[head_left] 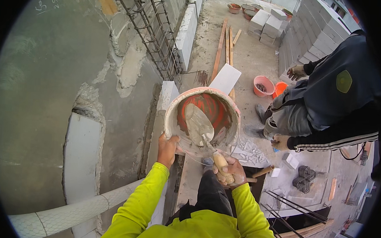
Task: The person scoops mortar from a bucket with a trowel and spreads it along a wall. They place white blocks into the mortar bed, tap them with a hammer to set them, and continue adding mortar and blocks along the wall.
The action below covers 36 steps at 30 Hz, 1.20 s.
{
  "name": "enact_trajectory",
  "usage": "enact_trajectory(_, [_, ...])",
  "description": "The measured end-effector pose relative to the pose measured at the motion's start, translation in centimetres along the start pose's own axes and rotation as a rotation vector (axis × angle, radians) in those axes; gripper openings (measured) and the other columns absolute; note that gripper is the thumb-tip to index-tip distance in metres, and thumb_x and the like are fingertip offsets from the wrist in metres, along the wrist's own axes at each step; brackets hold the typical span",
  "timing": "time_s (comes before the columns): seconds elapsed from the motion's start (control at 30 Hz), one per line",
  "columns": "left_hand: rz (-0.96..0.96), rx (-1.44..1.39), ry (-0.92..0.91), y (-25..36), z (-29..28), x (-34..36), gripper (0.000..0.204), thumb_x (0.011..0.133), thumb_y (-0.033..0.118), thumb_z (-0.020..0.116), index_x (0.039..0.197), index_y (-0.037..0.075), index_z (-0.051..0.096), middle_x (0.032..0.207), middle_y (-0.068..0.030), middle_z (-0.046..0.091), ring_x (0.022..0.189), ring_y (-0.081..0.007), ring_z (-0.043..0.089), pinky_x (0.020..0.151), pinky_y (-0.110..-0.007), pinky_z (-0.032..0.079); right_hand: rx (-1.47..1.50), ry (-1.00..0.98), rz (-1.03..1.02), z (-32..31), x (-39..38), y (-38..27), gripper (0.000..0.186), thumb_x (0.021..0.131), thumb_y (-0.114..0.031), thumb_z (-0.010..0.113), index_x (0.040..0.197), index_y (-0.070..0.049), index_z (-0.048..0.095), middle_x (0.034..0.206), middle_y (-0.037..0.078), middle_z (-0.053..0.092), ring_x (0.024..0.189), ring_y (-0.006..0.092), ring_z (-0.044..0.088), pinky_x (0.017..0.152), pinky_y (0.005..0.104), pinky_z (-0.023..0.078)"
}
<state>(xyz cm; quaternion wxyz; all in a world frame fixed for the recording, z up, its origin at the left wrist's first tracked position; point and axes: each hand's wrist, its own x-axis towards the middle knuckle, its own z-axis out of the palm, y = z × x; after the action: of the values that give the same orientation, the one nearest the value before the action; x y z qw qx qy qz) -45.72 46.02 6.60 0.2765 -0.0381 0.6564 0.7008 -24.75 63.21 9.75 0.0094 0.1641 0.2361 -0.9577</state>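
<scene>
My left hand grips the near left rim of a mortar-smeared bucket, tilted so its reddish inside faces me. My right hand is closed round the wooden handle of a trowel, close to the bucket's near right edge. The trowel's blade, coated with wet grey mortar, lies inside the bucket mouth. Smears of mortar cover the inner wall, and a thin wire handle hangs below the rim. Whether my right fingers also touch the bucket, I cannot tell.
A co-worker in dark clothes and gloves stands at the right. Beyond are pink and orange buckets, wooden planks and stacked white blocks. A plastered wall and rebar cage border the left. Below right, rebar crosses a floor opening.
</scene>
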Motion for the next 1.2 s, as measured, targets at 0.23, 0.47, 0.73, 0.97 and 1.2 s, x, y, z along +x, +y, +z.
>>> enact_trajectory(0.23, [-0.107,-0.136,-0.196,-3.7,14.7,6.7,0.042,0.085,0.003,0.056,0.127,0.002,0.056,0.102,-0.0109,0.065,0.081,-0.0225,0.070,0.064,-0.040,0.063,-0.130,0.250,-0.174,-2.4,-7.6,-7.4,0.067,0.071,-0.014,0.073,0.128,0.012,0.051,0.079,0.019,0.062,0.045,0.0191,0.055,0.037,0.0294,0.045])
enact_trajectory(0.47, [-0.017,0.000,-0.151,-5.9,25.4,10.3,0.051,0.083,0.008,0.060,0.132,-0.004,0.054,0.110,-0.0160,0.067,0.093,-0.0268,0.066,0.083,-0.036,0.054,-0.065,0.335,-0.123,-3.3,-12.5,-6.6,0.060,0.069,-0.004,0.072,0.124,0.013,0.056,0.077,0.024,0.063,0.047,0.0232,0.058,0.040,0.0326,0.050])
enact_trajectory(0.73, [-0.294,-0.061,-0.143,-4.3,28.4,14.8,0.049,0.081,0.013,0.062,0.127,-0.005,0.056,0.103,-0.0230,0.066,0.088,-0.0300,0.070,0.064,-0.041,0.061,-0.102,0.406,0.264,-7.7,-16.9,-6.1,0.044,0.072,-0.004,0.074,0.113,0.005,0.060,0.089,0.018,0.065,0.062,0.0226,0.063,0.051,0.0307,0.053])
enact_trajectory(0.97, [0.015,0.114,0.139,-2.7,29.6,19.0,0.049,0.080,0.012,0.061,0.126,-0.005,0.057,0.105,-0.0269,0.068,0.089,-0.0363,0.071,0.069,-0.043,0.060,-0.247,0.397,0.388,-12.4,-9.1,-6.1,0.046,0.075,-0.005,0.074,0.117,0.008,0.061,0.081,0.015,0.065,0.055,0.0198,0.061,0.045,0.0293,0.049])
enact_trajectory(1.2, [-0.106,-0.030,-0.036,3.9,31.2,21.3,0.070,0.087,0.023,0.057,0.147,-0.006,0.037,0.115,-0.0303,0.066,0.111,-0.0436,0.064,0.098,-0.049,0.050,-0.470,0.331,0.468,-16.8,3.4,-2.7,0.049,0.084,-0.008,0.072,0.130,0.002,0.060,0.082,0.010,0.067,0.054,0.0160,0.061,0.047,0.0286,0.049])
